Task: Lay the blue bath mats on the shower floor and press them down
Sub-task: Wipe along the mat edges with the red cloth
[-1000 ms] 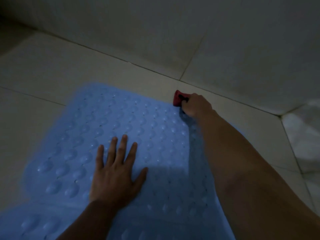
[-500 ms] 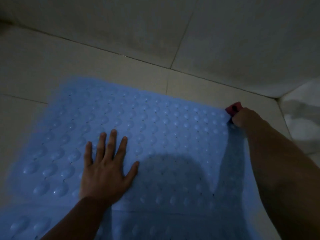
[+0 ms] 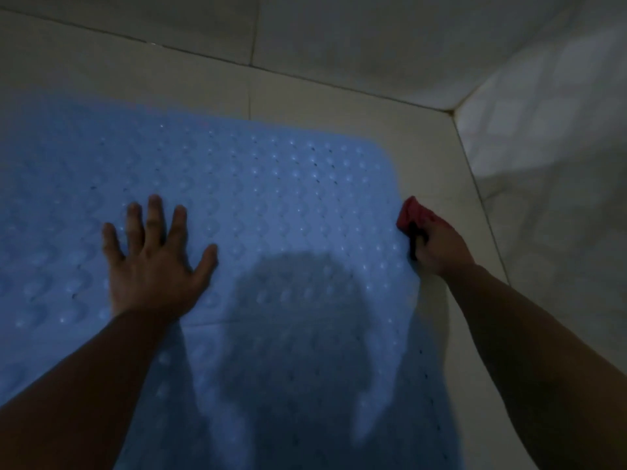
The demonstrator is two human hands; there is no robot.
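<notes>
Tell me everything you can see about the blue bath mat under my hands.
The light blue rubbery bath mat lies flat on the pale tiled floor, its rounded far right corner near the wall corner. Rows of raised bumps and small drain holes cover its surface. A seam crosses it near the wrist, perhaps where a second mat begins. The left hand presses on it with fingers spread; the right hand, clutching a red object, touches its right edge. A shadow darkens its near part.

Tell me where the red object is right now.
In the head view, the red object sits right of centre, clutched in the right hand at the right edge of the blue bath mat, near the corner of the tiled walls.
</notes>
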